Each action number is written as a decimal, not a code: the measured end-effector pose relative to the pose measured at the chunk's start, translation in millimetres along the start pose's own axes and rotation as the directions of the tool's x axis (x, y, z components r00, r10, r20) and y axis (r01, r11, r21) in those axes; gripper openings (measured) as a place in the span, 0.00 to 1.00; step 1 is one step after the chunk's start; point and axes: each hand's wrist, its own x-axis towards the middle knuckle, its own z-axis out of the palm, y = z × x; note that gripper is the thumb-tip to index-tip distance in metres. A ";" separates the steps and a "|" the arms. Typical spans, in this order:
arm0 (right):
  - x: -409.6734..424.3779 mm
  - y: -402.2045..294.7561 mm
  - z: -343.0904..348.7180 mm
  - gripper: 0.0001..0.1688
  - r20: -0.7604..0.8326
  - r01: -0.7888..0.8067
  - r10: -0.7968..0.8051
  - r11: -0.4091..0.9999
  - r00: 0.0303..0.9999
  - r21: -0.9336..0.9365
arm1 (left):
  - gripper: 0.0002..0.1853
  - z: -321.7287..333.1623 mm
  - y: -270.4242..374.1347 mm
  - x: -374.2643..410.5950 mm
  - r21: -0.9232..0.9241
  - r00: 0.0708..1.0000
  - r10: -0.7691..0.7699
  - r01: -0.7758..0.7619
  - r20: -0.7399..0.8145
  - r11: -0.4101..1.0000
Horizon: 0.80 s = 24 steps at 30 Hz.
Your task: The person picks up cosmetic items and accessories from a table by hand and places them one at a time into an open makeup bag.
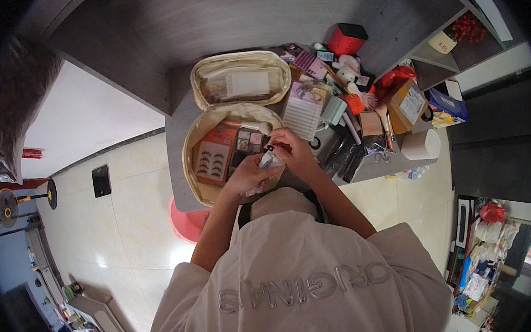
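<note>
My left hand [250, 176] holds a small crumpled white packet [270, 161] above the near right rim of an open cream cosmetic bag [190, 172]. Bent fingers of my right hand [292, 150] meet at the packet's upper end, beside a small dark spot; whether they grip anything is hidden. Inside the bag lie an orange box of false eyelashes [211, 158], an eyeshadow palette [247, 144] partly covered by my left hand, and a pale brush [257, 127]. The bag's lid [240, 58] stands open behind it, with a white rectangular item [247, 84] in its clear pocket.
Right of the bag, cosmetics crowd the grey desk [176, 98]: a lined card [301, 111], a compact [371, 123], makeup brushes [383, 114] and a black plastic wrapper [344, 155]. A cardboard box [408, 105] and white cylinder [420, 144] stand farther right. A pink basin [188, 221] sits below.
</note>
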 end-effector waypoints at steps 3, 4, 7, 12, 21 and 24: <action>0.7 -0.2 1.1 0.15 -0.017 -0.033 0.032 0.999 0.999 -0.026 | 0.15 -5.3 -2.6 4.4 0.451 0.965 0.107 0.012 -0.238 0.892; 0.5 3.4 2.0 0.15 -0.050 -0.015 0.014 1.000 0.999 -0.018 | 0.16 -5.2 -4.1 4.6 0.436 0.946 0.160 -0.023 -0.281 0.900; 0.4 8.5 4.7 0.13 -0.144 0.026 -0.031 0.999 0.989 -0.034 | 0.18 -4.4 -0.2 4.6 0.435 0.877 0.265 -0.072 -0.400 0.897; -9.9 -9.6 12.9 0.12 -0.072 0.236 -0.302 0.852 0.950 -0.467 | 0.27 -8.9 -15.8 12.1 -0.508 0.876 -0.225 -0.027 -0.427 0.861; -12.9 -22.3 33.4 0.12 0.128 0.520 -0.517 0.751 0.846 -0.407 | 0.26 -6.8 -29.0 12.0 -0.935 0.974 -0.144 -0.119 -0.176 0.333; -15.4 -11.6 33.8 0.11 0.146 0.549 -0.543 0.725 0.827 -0.415 | 0.23 -4.8 -22.4 7.9 -0.828 0.898 -0.249 -0.187 -0.362 0.529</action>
